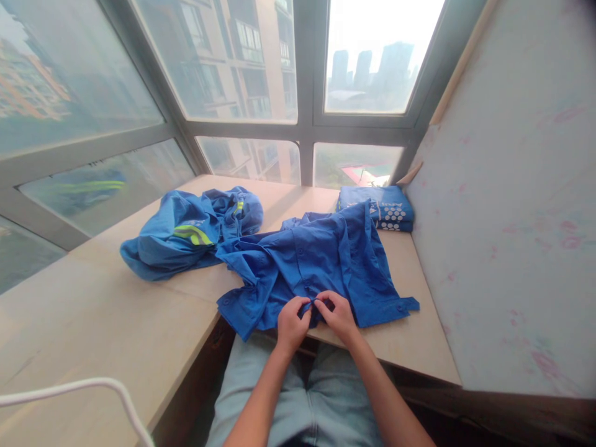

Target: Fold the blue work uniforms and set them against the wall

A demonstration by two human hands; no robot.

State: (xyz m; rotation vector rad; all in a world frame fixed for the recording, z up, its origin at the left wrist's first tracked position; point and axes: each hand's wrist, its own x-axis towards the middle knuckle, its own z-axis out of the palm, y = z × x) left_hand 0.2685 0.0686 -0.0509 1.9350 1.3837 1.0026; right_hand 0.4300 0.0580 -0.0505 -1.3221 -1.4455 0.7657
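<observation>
A blue buttoned shirt lies spread and rumpled on the wooden window ledge, its lower hem hanging over the near edge. My left hand and my right hand meet at that hem. Both pinch the shirt's front edges close together at the button line, fingers curled on the cloth.
A crumpled blue garment with yellow-green reflective stripes lies to the left on the ledge. A folded blue garment sits at the back right by the wall. Windows surround the ledge. A white wire hanger shows at lower left.
</observation>
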